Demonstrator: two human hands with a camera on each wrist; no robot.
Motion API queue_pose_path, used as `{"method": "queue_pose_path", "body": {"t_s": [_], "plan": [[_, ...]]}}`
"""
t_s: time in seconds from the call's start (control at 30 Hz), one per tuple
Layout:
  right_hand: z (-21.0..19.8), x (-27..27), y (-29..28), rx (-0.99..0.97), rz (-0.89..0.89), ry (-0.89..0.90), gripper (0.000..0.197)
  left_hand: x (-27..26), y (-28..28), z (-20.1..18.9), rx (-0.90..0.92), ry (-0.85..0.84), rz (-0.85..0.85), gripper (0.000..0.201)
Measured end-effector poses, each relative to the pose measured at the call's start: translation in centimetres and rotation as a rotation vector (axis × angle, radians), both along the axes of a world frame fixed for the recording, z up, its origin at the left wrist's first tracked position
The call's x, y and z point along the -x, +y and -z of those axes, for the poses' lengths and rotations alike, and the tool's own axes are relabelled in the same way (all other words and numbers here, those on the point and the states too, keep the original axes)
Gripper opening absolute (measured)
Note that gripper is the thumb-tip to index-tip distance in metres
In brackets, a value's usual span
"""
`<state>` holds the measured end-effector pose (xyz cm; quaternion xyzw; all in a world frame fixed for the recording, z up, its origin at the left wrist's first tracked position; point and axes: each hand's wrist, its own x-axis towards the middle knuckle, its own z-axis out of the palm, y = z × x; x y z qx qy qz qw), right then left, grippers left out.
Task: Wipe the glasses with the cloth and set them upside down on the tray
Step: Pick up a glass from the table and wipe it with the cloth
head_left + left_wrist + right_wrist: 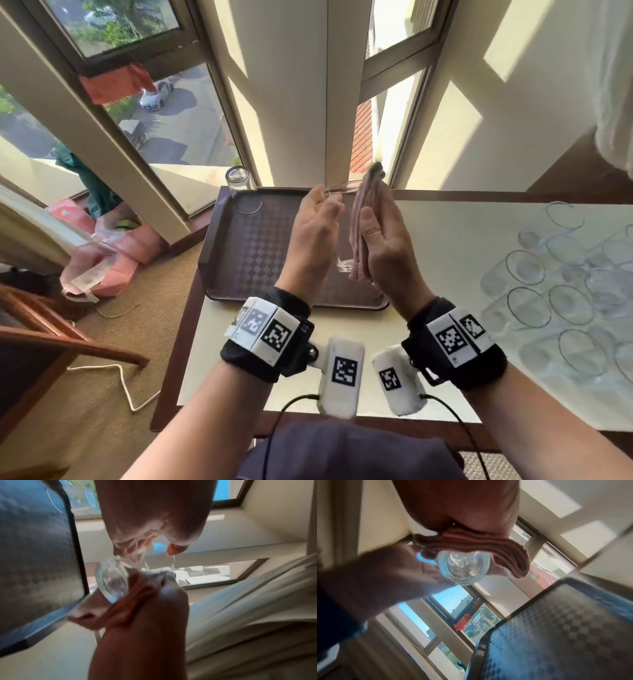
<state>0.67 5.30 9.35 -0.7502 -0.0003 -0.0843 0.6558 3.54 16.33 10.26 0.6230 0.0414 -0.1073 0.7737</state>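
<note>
A clear glass [342, 264] is held on its side above the dark checkered tray [246, 246], between both hands. My left hand [318, 219] grips it from the left, with a fingertip at its rim. My right hand [383, 236] holds a folded pink cloth [363, 219] pressed against the glass's right side. The left wrist view shows the glass's thick base [112, 580] beside the cloth [137, 588]. In the right wrist view the base [462, 568] sits under the cloth's folds [471, 540]. One glass [239, 186] stands upside down in the tray's far left corner.
Several clear glasses [561, 284] stand mouth up on the white table [445, 240] to the right of the tray. Windows and a wall pillar rise right behind the table. A wooden chair [51, 342] and pink bags [113, 253] are on the floor at left.
</note>
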Motion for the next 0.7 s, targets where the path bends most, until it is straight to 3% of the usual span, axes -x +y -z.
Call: {"method": "queue_pose_path", "body": {"t_s": [0.07, 0.13, 0.3, 0.37, 0.43, 0.57, 0.63, 0.7], "plan": [[0.1, -0.2, 0.6, 0.083, 0.045, -0.061, 0.060, 0.3, -1.0, 0.2, -0.066, -0.037, -0.004, 0.091], [0.1, -0.3, 1.0, -0.065, 0.002, -0.064, 0.058, 0.7, -1.4, 0.0, -0.046, -0.077, -0.042, 0.105], [-1.2, 0.6, -0.2, -0.497, -0.199, 0.137, 0.050, 1.1, -0.2, -0.2, 0.195, -0.104, 0.079, 0.093], [-1.5, 0.6, -0.5, -0.553, -0.219, 0.176, 0.048, 1.0, 0.2, -0.8, 0.162, -0.071, 0.132, 0.094], [-1.8, 0.0, -0.4, -0.499, -0.149, 0.141, 0.045, 0.5, 0.4, -1.2, 0.098, -0.068, 0.097, 0.084], [-1.2, -0.7, 0.1, -0.132, -0.056, 0.019, 0.060, 0.0, -0.1, -0.9, 0.020, -0.054, 0.021, 0.066], [-1.0, -0.6, 0.3, -0.180, -0.081, -0.002, 0.058, 0.5, -0.8, -0.9, -0.030, -0.090, 0.024, 0.079], [-1.3, -0.3, 0.1, -0.358, -0.131, 0.011, 0.050, 0.8, -1.0, -0.9, 0.009, -0.122, 0.027, 0.071]]}}
